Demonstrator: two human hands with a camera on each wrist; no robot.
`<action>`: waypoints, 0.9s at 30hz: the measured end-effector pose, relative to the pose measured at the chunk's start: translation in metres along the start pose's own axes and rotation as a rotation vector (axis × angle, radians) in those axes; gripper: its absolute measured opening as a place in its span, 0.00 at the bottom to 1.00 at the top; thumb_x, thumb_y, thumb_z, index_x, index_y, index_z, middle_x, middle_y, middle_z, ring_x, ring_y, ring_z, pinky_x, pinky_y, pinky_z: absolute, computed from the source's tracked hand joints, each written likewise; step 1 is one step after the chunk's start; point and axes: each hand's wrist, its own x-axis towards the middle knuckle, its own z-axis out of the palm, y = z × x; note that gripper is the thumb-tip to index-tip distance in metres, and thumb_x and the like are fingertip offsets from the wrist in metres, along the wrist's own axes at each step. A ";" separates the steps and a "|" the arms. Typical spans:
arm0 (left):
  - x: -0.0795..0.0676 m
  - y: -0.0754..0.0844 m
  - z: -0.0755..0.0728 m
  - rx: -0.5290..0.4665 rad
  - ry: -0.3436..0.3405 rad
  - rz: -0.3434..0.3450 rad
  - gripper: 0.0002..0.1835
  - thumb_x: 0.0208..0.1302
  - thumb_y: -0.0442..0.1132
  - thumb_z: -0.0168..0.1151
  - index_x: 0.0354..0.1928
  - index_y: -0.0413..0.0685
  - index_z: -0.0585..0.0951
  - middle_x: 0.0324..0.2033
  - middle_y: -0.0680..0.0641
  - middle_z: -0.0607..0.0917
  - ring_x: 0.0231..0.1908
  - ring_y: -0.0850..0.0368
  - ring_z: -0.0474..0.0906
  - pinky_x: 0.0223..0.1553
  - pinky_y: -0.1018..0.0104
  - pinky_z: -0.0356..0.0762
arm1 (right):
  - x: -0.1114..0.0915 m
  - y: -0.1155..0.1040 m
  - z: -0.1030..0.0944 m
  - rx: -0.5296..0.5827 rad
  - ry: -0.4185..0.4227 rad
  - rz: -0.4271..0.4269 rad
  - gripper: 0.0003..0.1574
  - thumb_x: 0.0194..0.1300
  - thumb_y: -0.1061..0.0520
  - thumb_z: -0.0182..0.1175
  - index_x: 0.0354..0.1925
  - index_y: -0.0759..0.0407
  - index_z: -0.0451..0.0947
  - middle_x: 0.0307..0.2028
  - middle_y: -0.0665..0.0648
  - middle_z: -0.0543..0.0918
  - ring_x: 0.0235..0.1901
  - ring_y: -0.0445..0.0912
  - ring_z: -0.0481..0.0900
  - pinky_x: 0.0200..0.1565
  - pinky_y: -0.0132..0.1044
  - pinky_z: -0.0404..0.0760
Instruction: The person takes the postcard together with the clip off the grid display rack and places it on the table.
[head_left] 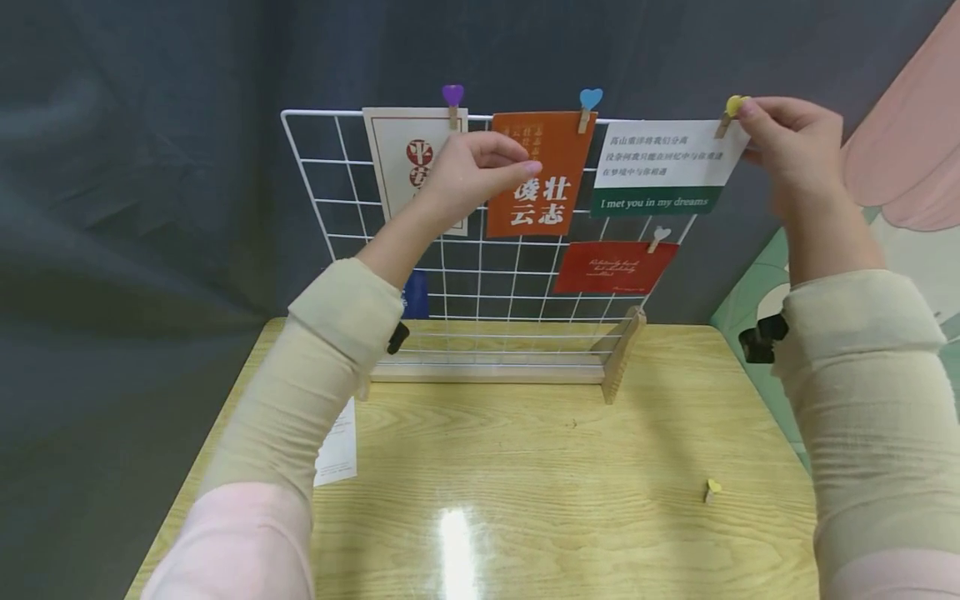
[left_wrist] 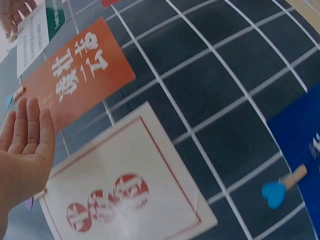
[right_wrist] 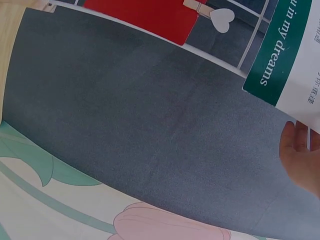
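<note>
My right hand (head_left: 806, 137) pinches a yellow heart clothespin (head_left: 734, 107) at the top right corner of a white and green card (head_left: 652, 200). This card hangs at the right end of the top bar of a white wire grid (head_left: 322, 112). In front of the orange card (head_left: 551, 221), my left hand (head_left: 472, 171) is raised with its fingers extended and holds nothing. A blue heart clothespin (head_left: 590, 104) fixes the orange card. Beside it hangs a cream card (head_left: 386, 137) under a purple heart clothespin (head_left: 453, 100).
Lower on the grid are a red card (head_left: 615, 268) with a white heart clothespin (head_left: 659, 237) and a blue card (left_wrist: 300, 145). A wooden base (head_left: 480, 372) supports the grid. On the wooden table (head_left: 555, 467) lie a loose yellow heart clothespin (head_left: 712, 489) and a white card (head_left: 337, 450).
</note>
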 end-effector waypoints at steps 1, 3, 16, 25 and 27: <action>0.001 -0.001 0.002 -0.002 0.000 -0.008 0.13 0.53 0.40 0.62 0.38 0.38 0.78 0.35 0.48 0.79 0.37 0.59 0.74 0.40 0.71 0.72 | 0.000 0.000 0.001 0.001 0.001 -0.002 0.19 0.43 0.59 0.67 0.36 0.65 0.80 0.40 0.54 0.74 0.40 0.43 0.69 0.33 0.26 0.74; 0.003 -0.001 0.006 0.001 -0.002 -0.020 0.14 0.53 0.40 0.62 0.39 0.39 0.78 0.36 0.49 0.79 0.38 0.59 0.74 0.40 0.72 0.71 | 0.000 0.001 0.003 -0.005 0.004 -0.001 0.18 0.44 0.59 0.67 0.36 0.65 0.80 0.40 0.53 0.74 0.41 0.41 0.67 0.33 0.25 0.74; 0.010 -0.005 0.021 -0.023 0.007 -0.052 0.14 0.52 0.40 0.62 0.38 0.38 0.78 0.35 0.48 0.78 0.37 0.59 0.73 0.37 0.72 0.72 | 0.003 0.008 0.014 0.041 0.120 -0.026 0.14 0.45 0.61 0.66 0.34 0.66 0.80 0.37 0.54 0.74 0.37 0.42 0.66 0.25 0.27 0.70; 0.017 -0.020 0.038 -0.010 0.030 -0.088 0.14 0.53 0.41 0.62 0.39 0.40 0.78 0.35 0.50 0.79 0.38 0.60 0.73 0.37 0.74 0.72 | 0.001 0.008 0.017 0.129 0.155 -0.010 0.19 0.41 0.60 0.69 0.35 0.66 0.80 0.40 0.55 0.75 0.43 0.41 0.66 0.33 0.30 0.69; 0.018 -0.022 0.041 -0.013 0.038 -0.094 0.14 0.53 0.41 0.62 0.39 0.41 0.78 0.35 0.50 0.79 0.37 0.61 0.73 0.36 0.74 0.72 | 0.002 0.009 0.018 0.145 0.147 -0.015 0.18 0.42 0.61 0.68 0.35 0.66 0.80 0.40 0.56 0.76 0.44 0.42 0.66 0.36 0.31 0.68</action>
